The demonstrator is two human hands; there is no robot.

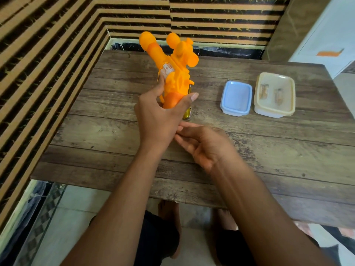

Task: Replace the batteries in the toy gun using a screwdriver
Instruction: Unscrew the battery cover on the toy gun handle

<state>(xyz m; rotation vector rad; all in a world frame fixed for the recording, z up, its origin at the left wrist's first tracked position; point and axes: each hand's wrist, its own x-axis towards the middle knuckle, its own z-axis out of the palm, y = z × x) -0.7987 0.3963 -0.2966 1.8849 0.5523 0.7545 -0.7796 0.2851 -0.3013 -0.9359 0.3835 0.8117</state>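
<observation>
Two hands hover over the wooden table (269,150): the left hand (159,116) curls tight round the orange toy gun (172,64)'s grip; the right hand (207,146) hangs beside it, fingers slack and apart.

Nothing here can be read as text, brand or number. The only label is a worn whitish sticker (167,71) on the side of the orange toy gun (178,77), which is held above the tabletop (249,150) toward 11 o'clock from its middle. The sticker's print is scuffed and too blurred to make out. Far off at 2 o'clock, an orange patch (329,53) sits on a white panel (326,29); no letters can be told on it
</observation>
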